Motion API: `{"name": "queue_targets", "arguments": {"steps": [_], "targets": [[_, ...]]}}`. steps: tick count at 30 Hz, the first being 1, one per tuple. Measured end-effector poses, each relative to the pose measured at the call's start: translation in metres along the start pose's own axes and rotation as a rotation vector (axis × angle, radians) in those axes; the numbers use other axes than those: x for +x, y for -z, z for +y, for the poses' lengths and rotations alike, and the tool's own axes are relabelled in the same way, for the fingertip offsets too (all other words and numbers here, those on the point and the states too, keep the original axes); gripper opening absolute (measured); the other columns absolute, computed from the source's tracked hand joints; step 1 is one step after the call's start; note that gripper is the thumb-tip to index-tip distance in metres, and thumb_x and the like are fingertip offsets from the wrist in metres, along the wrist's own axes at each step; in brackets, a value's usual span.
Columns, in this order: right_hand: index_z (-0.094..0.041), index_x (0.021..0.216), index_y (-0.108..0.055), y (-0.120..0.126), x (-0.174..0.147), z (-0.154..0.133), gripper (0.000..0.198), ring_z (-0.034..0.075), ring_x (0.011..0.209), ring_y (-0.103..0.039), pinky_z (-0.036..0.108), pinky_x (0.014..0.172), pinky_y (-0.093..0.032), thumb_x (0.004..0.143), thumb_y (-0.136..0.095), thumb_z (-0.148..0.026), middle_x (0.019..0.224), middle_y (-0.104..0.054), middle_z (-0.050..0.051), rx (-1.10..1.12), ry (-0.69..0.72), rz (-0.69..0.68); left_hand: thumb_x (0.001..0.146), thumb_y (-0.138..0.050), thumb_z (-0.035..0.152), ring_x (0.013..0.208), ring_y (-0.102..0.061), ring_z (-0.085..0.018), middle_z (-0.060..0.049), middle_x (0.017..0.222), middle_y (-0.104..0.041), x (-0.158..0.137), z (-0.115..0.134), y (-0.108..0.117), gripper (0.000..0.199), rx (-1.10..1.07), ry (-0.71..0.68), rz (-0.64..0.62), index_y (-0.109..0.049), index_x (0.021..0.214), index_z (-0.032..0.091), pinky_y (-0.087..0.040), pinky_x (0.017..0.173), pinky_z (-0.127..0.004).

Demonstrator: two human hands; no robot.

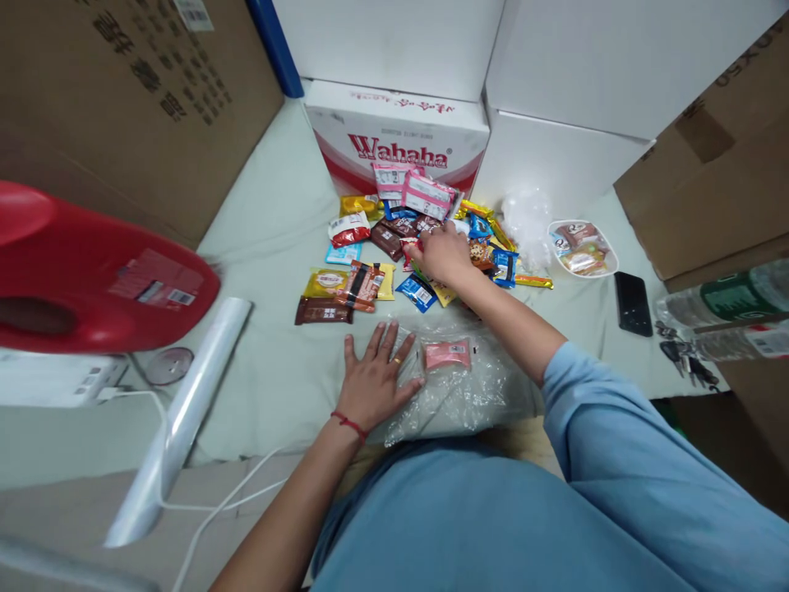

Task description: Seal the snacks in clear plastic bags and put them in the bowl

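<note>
My left hand (pixel 373 378) lies flat with its fingers spread, its thumb on the edge of a clear plastic bag (pixel 493 386). A small pink packet (pixel 447 354) rests on the bag. Over the heap of wrapped snacks, my right hand (pixel 445 256) reaches in with thumb and fingers apart; its fingertips touch packets and are partly hidden. Around it are pink-and-white packets (pixel 430 195), a blue packet (pixel 417 292), a red-and-white packet (pixel 349 229) and a brown-orange packet (pixel 360 286). A dark brown packet (pixel 324 311) sits at the heap's near left.
Behind the heap stands a Wahaha carton (pixel 400 123). To the right are a white bowl (pixel 610 259) of snacks, a crumpled clear bag (pixel 527 222), a phone (pixel 633 304), keys (pixel 687 362) and bottles (pixel 727 298). A red container (pixel 104 271) and a plastic film roll (pixel 178 419) occupy the left.
</note>
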State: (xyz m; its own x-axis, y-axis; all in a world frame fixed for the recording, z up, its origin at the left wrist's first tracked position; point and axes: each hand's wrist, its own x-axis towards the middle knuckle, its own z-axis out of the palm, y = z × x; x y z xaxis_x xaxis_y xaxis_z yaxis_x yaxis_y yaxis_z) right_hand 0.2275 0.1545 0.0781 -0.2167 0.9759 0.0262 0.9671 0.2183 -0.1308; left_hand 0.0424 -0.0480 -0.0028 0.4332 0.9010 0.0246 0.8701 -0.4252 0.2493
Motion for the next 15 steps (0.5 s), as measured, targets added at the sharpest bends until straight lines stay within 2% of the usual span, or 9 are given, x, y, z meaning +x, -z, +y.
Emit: {"name": "queue_targets", "arguments": {"steps": [2, 5, 8, 10, 12, 15], "targets": [[-0.009, 0.124, -0.073, -0.012, 0.015, -0.012, 0.051, 0.043, 0.136, -0.046, 0.059, 0.111, -0.039, 0.100, -0.061, -0.051, 0.131, -0.071, 0.024, -0.034, -0.026, -0.049, 0.098, -0.056, 0.063, 0.164, -0.024, -0.037, -0.012, 0.177, -0.025, 0.000, 0.000, 0.000, 0.075, -0.005, 0.004, -0.003, -0.040, 0.164, 0.032, 0.006, 0.126, -0.076], [-0.010, 0.133, -0.069, -0.020, 0.027, -0.023, 0.042, 0.041, 0.135, -0.049, 0.057, 0.114, -0.037, 0.096, -0.064, -0.030, 0.135, -0.069, 0.022, -0.023, 0.027, -0.020, 0.097, -0.056, 0.063, 0.164, -0.024, -0.038, -0.011, 0.177, -0.024, 0.000, 0.001, 0.002, 0.075, -0.007, 0.013, -0.013, -0.040, 0.164, 0.033, 0.004, 0.126, -0.077], [-0.012, 0.138, -0.065, -0.010, 0.022, -0.018, 0.047, 0.039, 0.128, -0.054, 0.056, 0.111, -0.040, 0.091, -0.057, -0.015, 0.134, -0.068, 0.021, 0.091, 0.094, 0.077, 0.097, -0.057, 0.063, 0.164, -0.023, -0.038, -0.011, 0.178, -0.022, 0.000, 0.001, 0.003, 0.077, -0.010, 0.018, -0.023, -0.039, 0.165, 0.033, 0.004, 0.126, -0.077], [-0.014, 0.138, -0.063, 0.005, 0.005, -0.005, 0.050, 0.037, 0.125, -0.057, 0.054, 0.110, -0.043, 0.089, -0.057, -0.016, 0.133, -0.067, 0.019, 0.237, 0.176, 0.133, 0.096, -0.058, 0.065, 0.164, -0.021, -0.038, -0.011, 0.178, -0.021, 0.000, 0.000, 0.003, 0.079, -0.015, 0.016, -0.027, -0.037, 0.166, 0.033, 0.005, 0.126, -0.077], [-0.017, 0.138, -0.062, 0.021, -0.025, 0.014, 0.049, 0.032, 0.121, -0.060, 0.050, 0.108, -0.047, 0.089, -0.056, -0.018, 0.132, -0.068, 0.014, 0.417, 0.319, 0.147, 0.095, -0.059, 0.067, 0.165, -0.021, -0.039, -0.013, 0.179, -0.019, -0.001, 0.000, 0.003, 0.083, -0.024, 0.011, -0.028, -0.035, 0.167, 0.032, 0.006, 0.126, -0.077], [-0.022, 0.134, -0.063, 0.039, -0.084, 0.042, 0.044, 0.026, 0.111, -0.066, 0.045, 0.101, -0.053, 0.090, -0.059, -0.020, 0.124, -0.070, 0.009, 0.608, 0.505, 0.019, 0.093, -0.059, 0.071, 0.164, -0.021, -0.040, -0.015, 0.179, -0.016, -0.001, -0.002, 0.003, 0.089, -0.046, 0.009, -0.031, -0.031, 0.168, 0.031, 0.008, 0.125, -0.077]]}}
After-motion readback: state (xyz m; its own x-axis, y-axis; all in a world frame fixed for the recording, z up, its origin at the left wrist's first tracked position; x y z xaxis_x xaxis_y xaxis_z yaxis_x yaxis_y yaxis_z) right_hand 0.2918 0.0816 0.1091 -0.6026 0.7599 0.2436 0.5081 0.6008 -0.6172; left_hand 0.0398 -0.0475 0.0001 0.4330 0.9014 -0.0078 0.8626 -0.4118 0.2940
